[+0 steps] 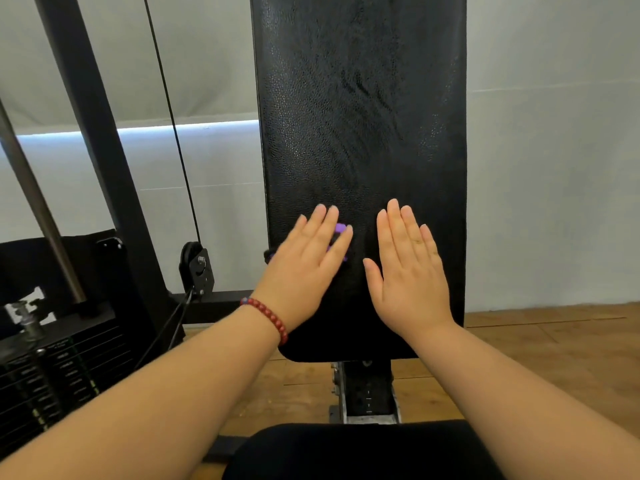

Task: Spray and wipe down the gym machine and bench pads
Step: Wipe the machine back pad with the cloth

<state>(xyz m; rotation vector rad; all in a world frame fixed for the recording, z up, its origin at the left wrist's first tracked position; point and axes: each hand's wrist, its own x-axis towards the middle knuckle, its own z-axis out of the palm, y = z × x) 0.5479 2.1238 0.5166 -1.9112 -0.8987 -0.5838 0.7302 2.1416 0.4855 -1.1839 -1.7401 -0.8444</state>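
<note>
A tall black back pad stands upright in front of me, with wet streaks across its middle. My left hand lies flat on the pad's lower left part, fingers straight, pressing a purple cloth of which only small bits show between and past the fingers. My right hand rests flat on the pad beside it, fingers straight, with nothing under it. The black seat pad lies at the bottom of the view. No spray bottle is in sight.
A weight stack with a steel guide rod stands at the left, beside a black upright post, a cable and a pulley. The bench's adjustment bracket sits between the pads. Wooden floor lies to the right.
</note>
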